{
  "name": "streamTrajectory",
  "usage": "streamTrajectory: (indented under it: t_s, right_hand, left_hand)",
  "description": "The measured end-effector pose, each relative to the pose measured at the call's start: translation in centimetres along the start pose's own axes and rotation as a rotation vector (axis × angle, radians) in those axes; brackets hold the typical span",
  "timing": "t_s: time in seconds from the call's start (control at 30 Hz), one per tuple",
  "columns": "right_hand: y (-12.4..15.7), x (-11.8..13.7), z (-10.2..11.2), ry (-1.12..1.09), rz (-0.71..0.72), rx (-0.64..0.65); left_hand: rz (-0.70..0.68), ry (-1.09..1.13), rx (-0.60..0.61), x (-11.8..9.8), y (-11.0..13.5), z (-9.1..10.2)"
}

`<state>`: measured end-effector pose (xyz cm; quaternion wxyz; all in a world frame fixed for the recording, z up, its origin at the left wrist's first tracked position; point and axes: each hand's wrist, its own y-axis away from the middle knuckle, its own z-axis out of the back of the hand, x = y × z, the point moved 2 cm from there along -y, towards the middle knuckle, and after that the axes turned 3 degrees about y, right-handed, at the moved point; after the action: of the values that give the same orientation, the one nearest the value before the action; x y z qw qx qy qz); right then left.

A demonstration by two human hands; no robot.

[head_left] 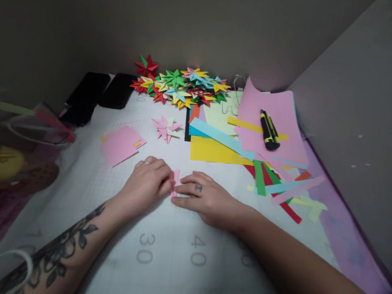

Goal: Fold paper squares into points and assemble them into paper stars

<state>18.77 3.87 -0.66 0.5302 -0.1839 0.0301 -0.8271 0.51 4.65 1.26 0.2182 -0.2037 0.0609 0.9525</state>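
Observation:
A small folded piece of pink paper [175,182] lies on the white gridded mat between my two hands. My left hand [151,180] is closed, its curled fingers pressed on the paper's left side. From the right, my right hand [207,196] reaches in with fingers stretched out and slightly apart, the tips at the paper's right edge. Just beyond the hands sits a pink folded paper star [165,128] with a pale yellow point. To the left of it lies a stack of pink paper squares [123,146] with bits of yellow.
Colourful paper stars [180,87] are heaped at the back. A black-and-yellow utility knife [269,130] rests on pink sheets [292,126]. Coloured paper strips [280,187] spread at the right, near a yellow sheet [217,151]. Two dark flat objects [117,91] lie at back left.

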Motion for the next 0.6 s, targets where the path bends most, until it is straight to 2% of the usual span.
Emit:
streamTrajectory:
  t_s: [0.37, 0.6]
  right_hand:
    - [-0.11, -0.13, 0.02, -0.018, 0.033, -0.064]
    - [-0.05, -0.20, -0.20, -0.008, 0.022, -0.014]
  left_hand:
    - [0.062, -0.055, -0.017, -0.21, -0.18, -0.44]
    - [0.088, -0.042, -0.024, -0.21, -0.20, -0.57]
